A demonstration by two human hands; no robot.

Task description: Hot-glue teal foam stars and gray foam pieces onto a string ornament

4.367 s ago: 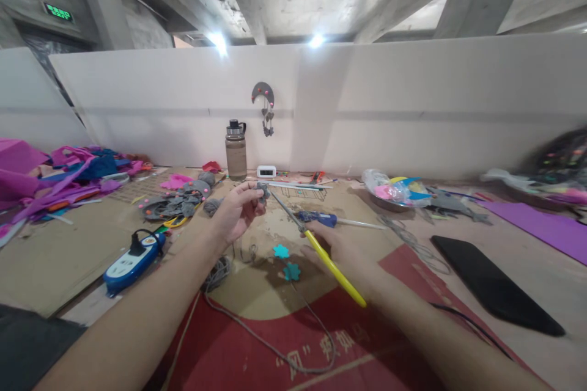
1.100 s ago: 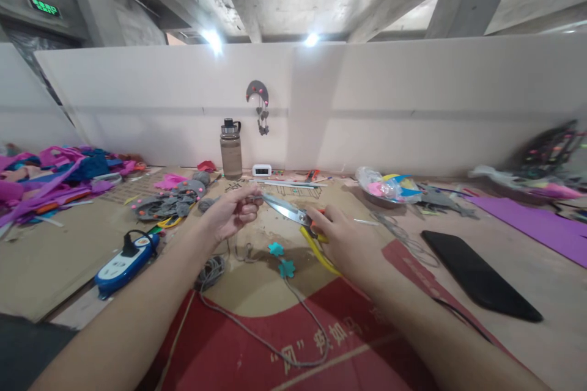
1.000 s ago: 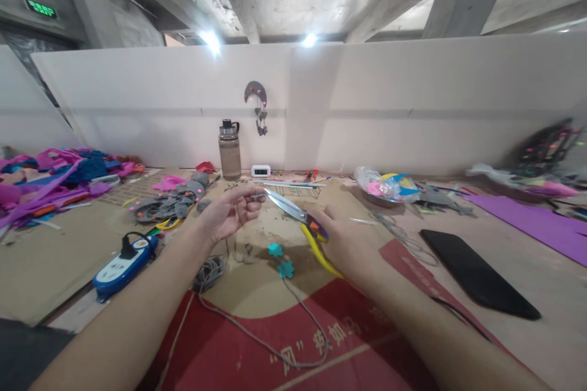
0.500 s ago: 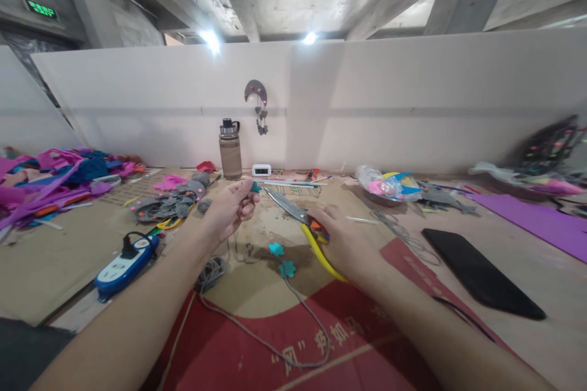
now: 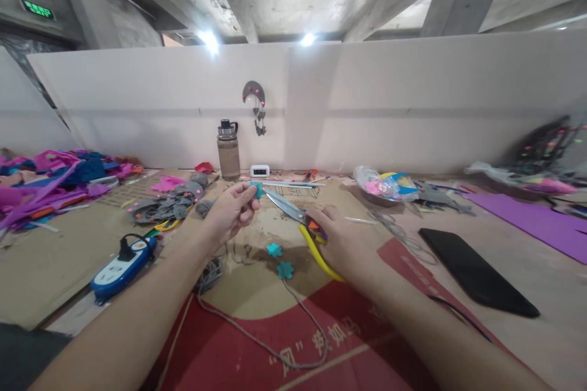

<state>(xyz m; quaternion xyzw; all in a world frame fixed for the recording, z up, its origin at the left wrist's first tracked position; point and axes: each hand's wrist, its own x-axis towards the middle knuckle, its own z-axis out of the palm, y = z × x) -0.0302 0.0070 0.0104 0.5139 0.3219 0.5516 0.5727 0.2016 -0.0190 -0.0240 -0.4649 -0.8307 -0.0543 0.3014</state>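
Between thumb and fingertips, my left hand [image 5: 235, 210] pinches a small teal felt piece [image 5: 258, 190]. My right hand [image 5: 337, 235] grips yellow-handled scissors [image 5: 283, 204], their blades pointing left with the tips close to the felt piece; whether they touch it I cannot tell. Below, two teal flower-shaped cutouts lie on the cardboard: an upper flower [image 5: 274, 250] and a lower flower [image 5: 285, 270]. Grey cord [image 5: 316, 361] runs from the lower flower in a loop towards a small bundle of cord [image 5: 211, 275] beside my left forearm.
A blue-and-white power strip [image 5: 120, 270] lies at left, near grey felt pieces [image 5: 169, 200] and a colourful scrap heap [image 5: 64, 180]. A water bottle [image 5: 228, 153] and small white clock [image 5: 260, 171] stand at the back. To the right are a filled bowl [image 5: 385, 186] and black phone [image 5: 477, 272].
The teal piece has turned slightly in my left fingers and shows more of its face. The scissors stay near it. The whole view has shifted a little.
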